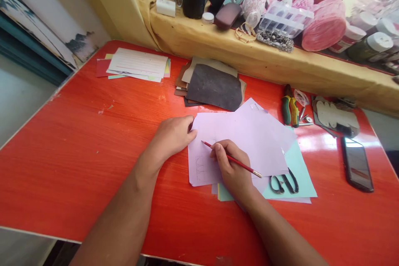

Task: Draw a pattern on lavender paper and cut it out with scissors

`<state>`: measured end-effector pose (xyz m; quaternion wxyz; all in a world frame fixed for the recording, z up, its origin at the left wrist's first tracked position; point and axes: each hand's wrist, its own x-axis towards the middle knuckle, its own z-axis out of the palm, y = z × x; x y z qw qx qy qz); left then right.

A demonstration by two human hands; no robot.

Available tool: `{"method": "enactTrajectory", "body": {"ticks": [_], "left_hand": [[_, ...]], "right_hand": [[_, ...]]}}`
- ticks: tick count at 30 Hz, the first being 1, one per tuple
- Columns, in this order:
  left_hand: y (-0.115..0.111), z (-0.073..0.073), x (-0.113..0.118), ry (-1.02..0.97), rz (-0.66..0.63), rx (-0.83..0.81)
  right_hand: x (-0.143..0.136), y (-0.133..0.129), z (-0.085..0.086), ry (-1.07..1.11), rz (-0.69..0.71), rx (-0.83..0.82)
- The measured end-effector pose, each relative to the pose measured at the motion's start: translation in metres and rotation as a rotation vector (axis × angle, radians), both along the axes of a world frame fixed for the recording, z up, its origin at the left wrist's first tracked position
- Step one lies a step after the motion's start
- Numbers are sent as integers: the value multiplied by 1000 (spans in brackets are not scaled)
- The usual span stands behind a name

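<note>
A lilac sheet of paper [202, 174] with faint pencil lines lies on the red table. My right hand [232, 166] is closed round a red pencil [238, 161], its tip just over or on that sheet. At the sheet's upper left edge, my left hand [174, 135] pinches the paper, thumb uppermost and the other fingers mostly hidden. A second lilac sheet [264, 141] lies at an angle to the right, over mint-green paper [301, 174]. The black handles of scissors [284, 183] stick out from under it; their blades are hidden.
Behind the sheets sits a stack of dark leather-like pieces [215, 85], with lined cards [139, 63] to its left. Pliers [290, 108], small metal parts and a phone [358, 164] lie at the right. A crowded ledge [193, 35] borders the table's back.
</note>
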<state>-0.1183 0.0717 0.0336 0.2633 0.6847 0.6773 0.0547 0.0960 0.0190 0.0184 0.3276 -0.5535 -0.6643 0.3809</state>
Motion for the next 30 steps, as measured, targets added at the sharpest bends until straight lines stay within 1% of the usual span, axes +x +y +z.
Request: {"method": "enactTrajectory", "body": {"ticks": [19,30], "left_hand": [[0,1,0,18,0,-2],[1,2,0,23,1,-19]], "right_hand": [[1,1,0,-7,29,-1],[2,1,4,-5,42,-7]]}}
